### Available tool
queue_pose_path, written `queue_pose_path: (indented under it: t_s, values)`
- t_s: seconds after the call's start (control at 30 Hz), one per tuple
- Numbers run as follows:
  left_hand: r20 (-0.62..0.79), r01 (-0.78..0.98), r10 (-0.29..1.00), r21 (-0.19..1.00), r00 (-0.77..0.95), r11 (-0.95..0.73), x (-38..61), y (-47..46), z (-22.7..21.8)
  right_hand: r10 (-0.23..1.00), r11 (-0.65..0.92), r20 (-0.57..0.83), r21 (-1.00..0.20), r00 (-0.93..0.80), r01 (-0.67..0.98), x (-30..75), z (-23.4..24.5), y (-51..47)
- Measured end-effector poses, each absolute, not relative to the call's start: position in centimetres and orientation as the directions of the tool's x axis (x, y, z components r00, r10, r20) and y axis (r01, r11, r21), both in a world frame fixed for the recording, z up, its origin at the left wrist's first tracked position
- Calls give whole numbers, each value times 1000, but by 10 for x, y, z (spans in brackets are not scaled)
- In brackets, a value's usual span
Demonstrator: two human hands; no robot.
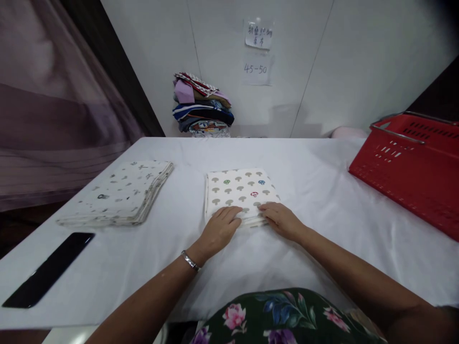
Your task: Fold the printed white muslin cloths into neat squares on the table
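While both forearms reach forward over the white table, seen from the head camera, the left hand lies palm down with its fingers straight and close together on the near edge of a folded mushroom-print cloth. A silver bracelet sits at that wrist. The right hand lies flat too, its fingers angled inward along the same edge, the tips just beside those of the left hand; neither hand pinches anything. The cloth lies directly ahead of both hands, square on the table. Out beyond the left hand are a stack of pale folded cloths and, nearer, a black phone. Well off to the right hand's side stands a red basket.
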State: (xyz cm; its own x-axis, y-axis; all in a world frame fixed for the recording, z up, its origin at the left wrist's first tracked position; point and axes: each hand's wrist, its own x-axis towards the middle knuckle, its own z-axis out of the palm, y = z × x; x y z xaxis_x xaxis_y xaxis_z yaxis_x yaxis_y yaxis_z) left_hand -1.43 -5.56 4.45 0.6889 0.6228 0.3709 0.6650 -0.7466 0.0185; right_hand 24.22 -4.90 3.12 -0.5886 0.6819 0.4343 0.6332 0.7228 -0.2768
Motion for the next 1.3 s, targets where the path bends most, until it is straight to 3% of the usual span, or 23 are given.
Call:
queue_pose_path:
  t_s: [0.23, 0.9, 1.1, 1.3]
  values:
    - [387, 660, 612, 14, 689, -751, -5, -52, 41, 664, 734, 440, -234, -604, 637, 242, 31, -48]
    - [520, 626, 628, 211, 579, -751, 0, -56, 36, 706, 693, 358, -171, -611, 701, 234, 34, -49]
    - [519, 630, 585, 109, 623, -769, -3, -56, 27, 635, 752, 410, -136, -654, 645, 237, 37, -54]
    - [505, 684, 618, 71, 603, -726, -3, -59, 22, 659, 729, 382, -110, -648, 676, 239, 33, -59]
